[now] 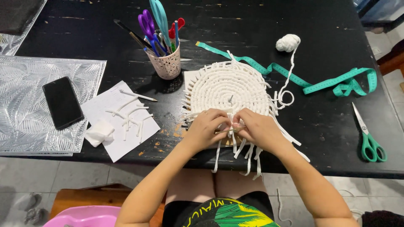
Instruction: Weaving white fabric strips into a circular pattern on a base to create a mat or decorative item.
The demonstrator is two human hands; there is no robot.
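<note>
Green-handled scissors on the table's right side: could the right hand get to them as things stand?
Probably yes. The green-handled scissors lie flat on bare black table beside the right hand, nothing between them. But that hand is pinching white cord at the round woven mat, so it would have to let go.

A round white woven cord mat (229, 88) lies flat at the frame's centre on the black table, loose strands fringing its edge and hanging over the table's near side.
</note>
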